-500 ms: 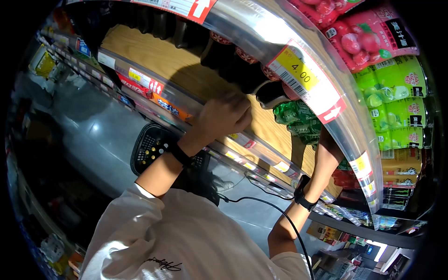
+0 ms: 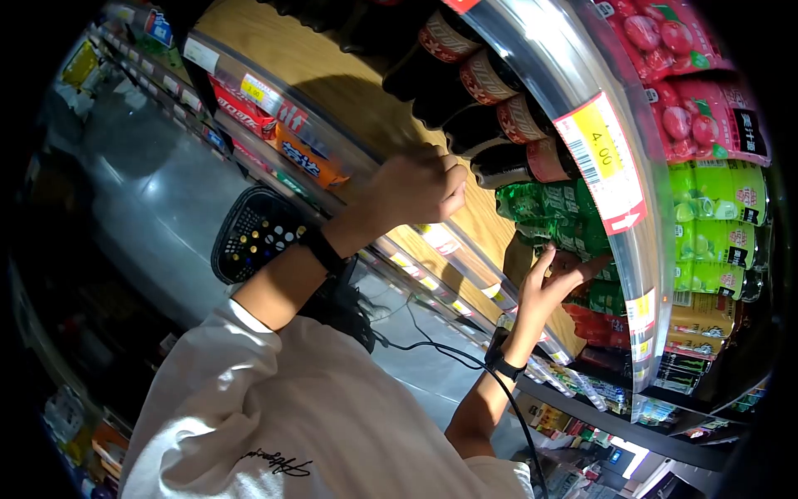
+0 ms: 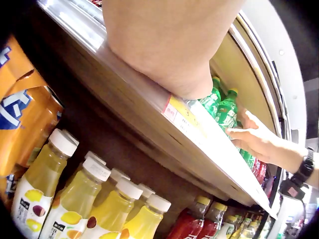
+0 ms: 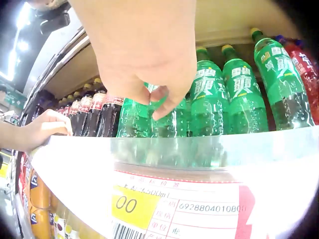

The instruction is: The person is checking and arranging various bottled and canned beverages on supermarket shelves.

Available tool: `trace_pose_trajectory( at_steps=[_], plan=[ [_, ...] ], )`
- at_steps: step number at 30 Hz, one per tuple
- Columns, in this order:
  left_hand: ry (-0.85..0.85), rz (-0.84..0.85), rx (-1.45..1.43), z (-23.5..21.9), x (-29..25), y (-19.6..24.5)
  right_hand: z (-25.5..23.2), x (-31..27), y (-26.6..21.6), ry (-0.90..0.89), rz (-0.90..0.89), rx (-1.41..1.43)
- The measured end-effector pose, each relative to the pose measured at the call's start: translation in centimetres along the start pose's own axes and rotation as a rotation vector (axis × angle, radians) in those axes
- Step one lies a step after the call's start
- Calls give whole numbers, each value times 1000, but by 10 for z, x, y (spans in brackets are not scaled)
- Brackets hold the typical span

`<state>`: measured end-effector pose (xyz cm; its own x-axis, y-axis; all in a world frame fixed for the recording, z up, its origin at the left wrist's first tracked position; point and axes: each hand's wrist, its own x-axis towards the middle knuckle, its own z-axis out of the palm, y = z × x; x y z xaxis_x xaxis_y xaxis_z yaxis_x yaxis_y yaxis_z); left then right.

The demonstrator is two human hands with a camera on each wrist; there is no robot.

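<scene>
My left hand (image 2: 411,187) rests on the clear front rail (image 4: 259,149) of a drinks shelf, fingers curled over its edge, right beside a row of dark cola bottles (image 2: 490,125). In the right wrist view the left hand (image 4: 45,130) lies at the rail's far left. My right hand (image 2: 555,273) hovers in front of the green soda bottles (image 2: 549,212), fingers loosely spread and holding nothing. In its own view the right hand (image 4: 144,55) hangs just before the green soda bottles (image 4: 209,99). The left wrist view shows the right hand (image 3: 254,139) beside them too.
A yellow price label (image 2: 603,158) reading 4.00 sits on the rail. Yellow juice bottles (image 3: 84,194) and red drinks (image 3: 194,224) fill the shelf below. A black basket (image 2: 253,233) stands on the floor, and a black cable (image 2: 449,353) hangs from my right wrist.
My right hand has drawn back from deep behind the rail and now spreads its fingers in front of the green bottles. The left hand stays at the rail.
</scene>
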<state>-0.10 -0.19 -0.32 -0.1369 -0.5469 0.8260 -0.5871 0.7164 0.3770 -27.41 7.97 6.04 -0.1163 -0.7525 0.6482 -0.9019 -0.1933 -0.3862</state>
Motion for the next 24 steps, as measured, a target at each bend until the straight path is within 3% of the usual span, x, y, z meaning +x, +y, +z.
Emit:
trace_pose_trajectory(
  at_steps=[3,5,9,12,14,15,16,18,19,24],
  plan=[
    [23,58,31,0,0,-4,4,5,-5,58,-14,57],
    [41,64,27,-2,0,-3,2,10,1,-10,158,132],
    [54,63,1,-6,0,-6,3,13,7,-89,206,198],
    [47,61,27,-5,1,-3,3,11,0,-26,101,289],
    [65,46,42,-1,0,-3,2,2,6,29,-310,-513],
    [56,48,45,-1,0,-4,8,-2,-1,122,-288,-445],
    [46,49,46,2,0,-5,19,-5,-15,226,-175,-66],
    [80,49,10,5,-1,-6,22,-12,-10,181,-291,-24],
    [92,43,12,4,-2,-5,17,2,-28,98,-510,-147],
    [99,23,20,-2,-3,-2,30,45,-87,28,-437,-92]
  ],
)
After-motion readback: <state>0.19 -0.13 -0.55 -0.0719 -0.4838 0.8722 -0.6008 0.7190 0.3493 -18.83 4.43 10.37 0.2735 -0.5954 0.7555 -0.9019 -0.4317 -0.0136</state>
